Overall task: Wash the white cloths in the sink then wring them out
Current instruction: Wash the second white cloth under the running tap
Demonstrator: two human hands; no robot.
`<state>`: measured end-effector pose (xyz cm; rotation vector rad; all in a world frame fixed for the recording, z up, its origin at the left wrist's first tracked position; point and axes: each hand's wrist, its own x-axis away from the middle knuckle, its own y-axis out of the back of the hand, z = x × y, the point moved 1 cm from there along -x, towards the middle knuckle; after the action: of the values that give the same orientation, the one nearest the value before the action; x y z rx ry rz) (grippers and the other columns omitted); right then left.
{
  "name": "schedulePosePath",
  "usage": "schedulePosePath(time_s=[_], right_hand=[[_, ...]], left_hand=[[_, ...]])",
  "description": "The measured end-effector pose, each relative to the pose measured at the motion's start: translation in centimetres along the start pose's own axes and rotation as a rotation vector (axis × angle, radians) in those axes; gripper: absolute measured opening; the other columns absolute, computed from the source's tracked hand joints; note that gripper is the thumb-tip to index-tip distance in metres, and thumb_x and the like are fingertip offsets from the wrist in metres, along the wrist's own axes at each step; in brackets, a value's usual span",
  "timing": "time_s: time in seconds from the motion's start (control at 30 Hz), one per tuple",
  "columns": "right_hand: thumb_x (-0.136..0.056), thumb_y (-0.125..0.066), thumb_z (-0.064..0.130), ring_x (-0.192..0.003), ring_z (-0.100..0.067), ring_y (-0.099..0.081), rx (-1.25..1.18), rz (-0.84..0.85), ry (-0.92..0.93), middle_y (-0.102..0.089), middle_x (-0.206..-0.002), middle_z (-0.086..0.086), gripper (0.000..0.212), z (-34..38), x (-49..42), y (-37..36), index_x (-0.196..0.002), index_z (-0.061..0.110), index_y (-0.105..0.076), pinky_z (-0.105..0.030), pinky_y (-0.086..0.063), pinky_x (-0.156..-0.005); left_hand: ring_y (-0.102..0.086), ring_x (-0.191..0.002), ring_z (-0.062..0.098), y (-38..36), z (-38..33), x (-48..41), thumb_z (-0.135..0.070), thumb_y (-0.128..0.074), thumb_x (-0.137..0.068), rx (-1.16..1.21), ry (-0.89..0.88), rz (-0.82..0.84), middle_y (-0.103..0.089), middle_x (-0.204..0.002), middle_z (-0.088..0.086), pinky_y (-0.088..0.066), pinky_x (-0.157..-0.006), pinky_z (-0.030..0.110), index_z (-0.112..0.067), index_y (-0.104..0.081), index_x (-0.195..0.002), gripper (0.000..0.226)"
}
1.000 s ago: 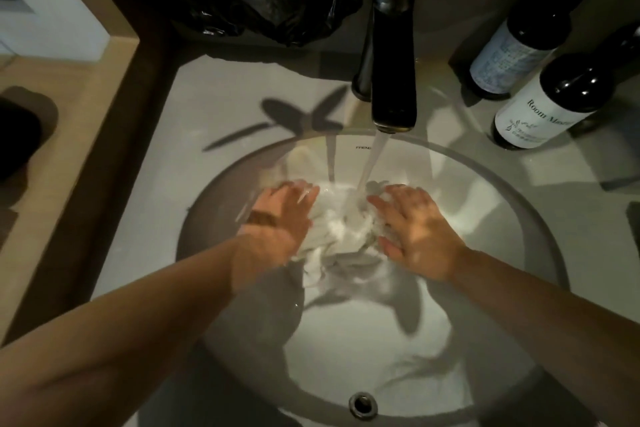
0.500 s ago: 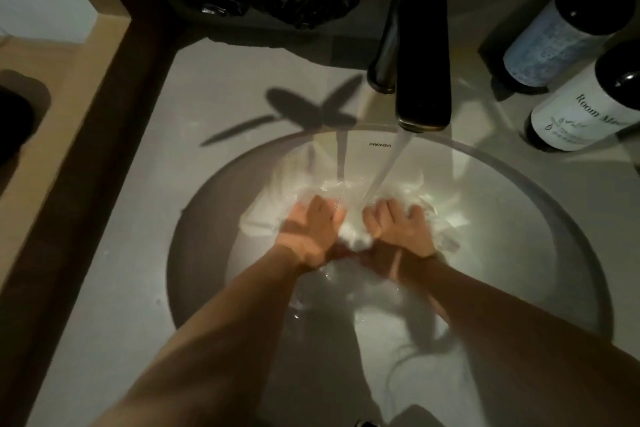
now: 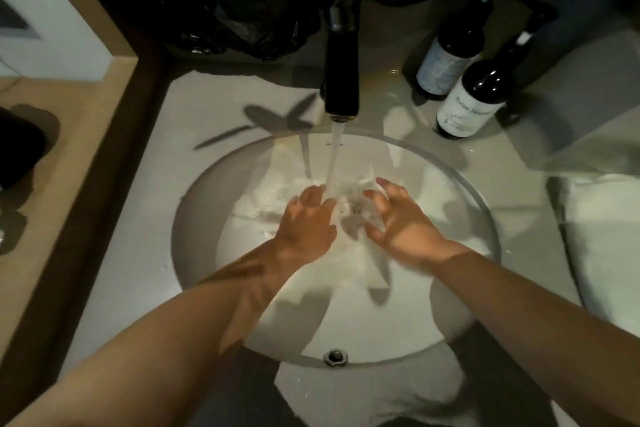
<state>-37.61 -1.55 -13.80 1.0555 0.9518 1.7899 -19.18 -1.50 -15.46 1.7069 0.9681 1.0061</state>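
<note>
Two hands, left hand (image 3: 308,224) and right hand (image 3: 398,224), press spread-fingered on the white cloths (image 3: 263,208) under the tap (image 3: 341,80), gripping nothing: washing step; next, judge you gather and twist them.

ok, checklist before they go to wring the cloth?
1. White cloth in the sink: ok.
2. Water from the faucet lands on the cloth between the hands: ok.
3. Left hand grip: cannot tell; fingers bend down into the cloth.
4. Right hand grip: not ok; fingers splayed and blurred, nothing closed.
5. Front bottle clear of the basin: ok, it stands on the counter behind the rim.
6. Drain open: cannot tell, hidden under the cloth.
</note>
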Motion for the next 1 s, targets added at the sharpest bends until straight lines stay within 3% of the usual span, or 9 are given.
schedulePosePath(time_s=[0.07, 0.13, 0.17, 0.3, 0.43, 0.63, 0.8, 0.9, 1.0], right_hand=[[-0.086, -0.054, 0.031, -0.119, -0.024, -0.050, -0.172, -0.285, -0.073, -0.050, -0.130, -0.004, 0.032, -0.7, 1.5, 2.4, -0.115, 0.018, -0.061, -0.027, -0.038, -0.097], [-0.082, -0.054, 0.031, -0.087, -0.022, -0.059, -0.308, -0.593, -0.215, -0.053, -0.097, 0.006, 0.014, -1.8, 2.3, 4.9, -0.092, 0.022, -0.059, -0.032, -0.046, -0.081], [-0.080, -0.056, 0.031, -0.086, -0.022, -0.058, -0.399, -0.712, -0.297, -0.050, -0.094, 0.007, 0.016, -2.4, 2.4, 6.2, -0.093, 0.023, -0.056, -0.038, -0.048, -0.081], [-0.065, -0.070, 0.041, -0.112, -0.027, -0.050, -0.631, -1.018, -0.425, -0.043, -0.116, -0.004, 0.078, -4.7, 0.7, 11.3, -0.129, 0.004, -0.045, -0.041, -0.042, -0.100], [-0.064, -0.081, 0.040, -0.129, -0.021, -0.043, -0.677, -0.831, -0.407, -0.045, -0.137, -0.008, 0.099, -5.5, -2.3, 13.7, -0.144, 0.009, -0.032, -0.028, -0.034, -0.109], [-0.074, -0.078, 0.032, -0.091, -0.005, -0.057, -0.616, -0.801, -0.420, -0.057, -0.096, 0.014, 0.055, -4.4, -1.4, 14.8, -0.117, 0.014, -0.049, -0.018, -0.045, -0.080], [-0.068, -0.082, 0.031, -0.084, -0.006, -0.062, -0.754, -0.712, -0.347, -0.064, -0.093, 0.009, 0.050, -0.8, 3.3, 11.8, -0.105, 0.017, -0.052, -0.024, -0.051, -0.080], [-0.067, -0.083, 0.035, -0.080, -0.003, -0.065, -0.786, -0.497, -0.360, -0.067, -0.086, 0.012, 0.051, 2.3, 5.7, 8.0, -0.108, 0.018, -0.057, -0.024, -0.055, -0.077], [-0.078, -0.078, 0.021, -0.080, -0.013, -0.065, -0.992, -0.316, -0.448, -0.069, -0.093, -0.005, 0.068, 3.6, 6.7, 4.6, -0.135, 0.016, -0.041, -0.033, -0.055, -0.082]], left_hand=[[-0.030, -0.140, 0.020, 1.2, -1.6, -0.5, -0.024, -0.048, -0.097, 0.211, 0.060, 0.054, -0.034, -0.151, 0.003, -0.026, -0.111, 0.028, -0.017, -0.049, -0.137, 0.041], [-0.042, -0.132, 0.019, 2.3, -3.5, -1.3, -0.021, -0.048, -0.097, 0.365, 0.096, 0.087, -0.044, -0.143, 0.001, -0.032, -0.108, 0.027, -0.018, -0.053, -0.133, 0.037], [-0.047, -0.127, 0.019, 2.7, -4.4, -1.8, -0.020, -0.049, -0.096, 0.426, 0.106, 0.088, -0.050, -0.138, 0.001, -0.036, -0.105, 0.027, -0.019, -0.056, -0.130, 0.035], [-0.061, -0.103, 0.020, 3.7, -7.6, -3.1, -0.012, -0.051, -0.092, 0.852, 0.196, 0.094, -0.062, -0.113, 0.001, -0.047, -0.086, 0.024, -0.016, -0.065, -0.114, 0.026], [-0.058, -0.106, 0.018, 4.4, -9.7, -3.7, -0.012, -0.044, -0.094, 0.835, 0.173, 0.150, -0.061, -0.117, -0.002, -0.043, -0.083, 0.021, -0.017, -0.063, -0.119, 0.032], [-0.056, -0.109, 0.014, 3.5, -9.5, -2.9, -0.017, -0.051, -0.094, 0.826, 0.174, 0.173, -0.057, -0.124, -0.002, -0.039, -0.079, 0.017, -0.021, -0.056, -0.127, 0.034], [-0.041, -0.126, 0.011, 4.9, -8.2, -1.2, -0.032, -0.078, -0.079, 0.969, 0.101, 0.066, -0.037, -0.143, -0.002, -0.039, -0.097, 0.024, -0.028, -0.027, -0.148, 0.086], [-0.058, -0.098, -0.006, 5.4, -8.0, 1.1, -0.018, -0.085, -0.070, 1.106, 0.033, 0.140, -0.057, -0.116, -0.009, -0.045, -0.077, 0.009, -0.025, -0.045, -0.126, 0.070], [-0.065, -0.076, -0.002, 3.9, -6.9, 3.7, -0.009, -0.081, -0.070, 1.130, 0.080, 0.192, -0.066, -0.087, -0.004, -0.056, -0.069, 0.023, -0.025, -0.056, -0.102, 0.044]])
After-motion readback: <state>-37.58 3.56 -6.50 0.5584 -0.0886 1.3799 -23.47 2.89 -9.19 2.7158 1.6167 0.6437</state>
